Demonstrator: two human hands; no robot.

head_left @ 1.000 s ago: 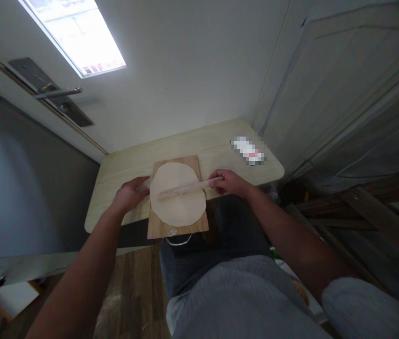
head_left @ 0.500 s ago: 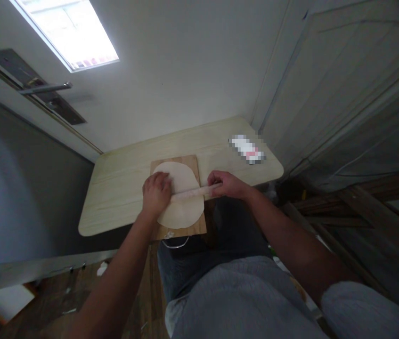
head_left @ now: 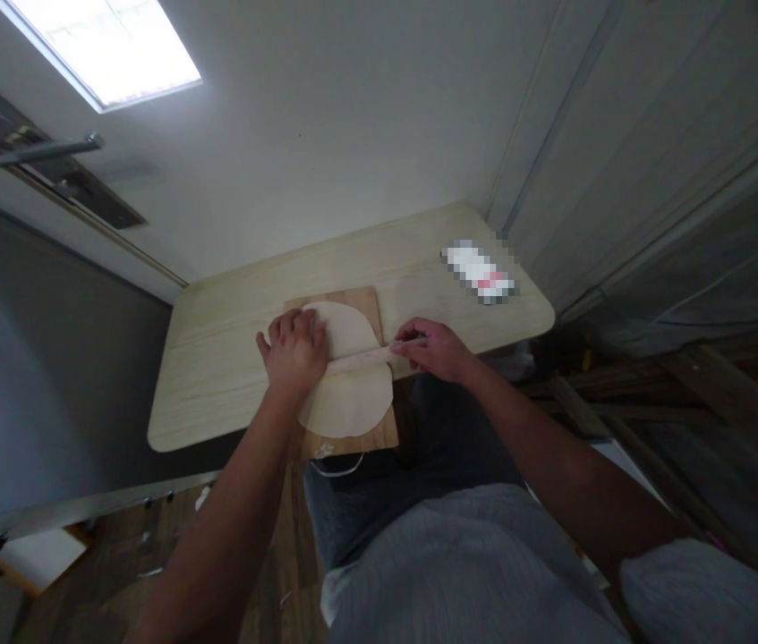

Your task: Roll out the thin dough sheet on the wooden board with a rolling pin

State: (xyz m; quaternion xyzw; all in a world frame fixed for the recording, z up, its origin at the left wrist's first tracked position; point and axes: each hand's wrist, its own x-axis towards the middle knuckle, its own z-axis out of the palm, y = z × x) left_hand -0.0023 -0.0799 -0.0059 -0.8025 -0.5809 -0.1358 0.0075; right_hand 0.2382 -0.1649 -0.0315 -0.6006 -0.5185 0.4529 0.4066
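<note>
A thin, wide sheet of dough [head_left: 346, 407] lies on a wooden board [head_left: 379, 433]. Across its middle runs a slim rolling pin [head_left: 358, 360], slightly tilted up to the right. My left hand [head_left: 294, 351] lies palm down over the pin's left end and the dough, its fingers spread; that end of the pin is hidden beneath it. At the other end, just past the dough's right edge, my right hand [head_left: 432, 347] has its fingers closed around the pin.
The board sits at the front edge of a pale wooden table [head_left: 224, 344] and sticks out past it. A pixelated, phone-like object [head_left: 479, 271] lies at the table's right. Behind stands a white door with a metal handle [head_left: 49, 150].
My left hand has gone from curled fingers to spread ones and sits slightly further left. The rolling pin has shifted a little away from me. The camera view has tilted slightly.
</note>
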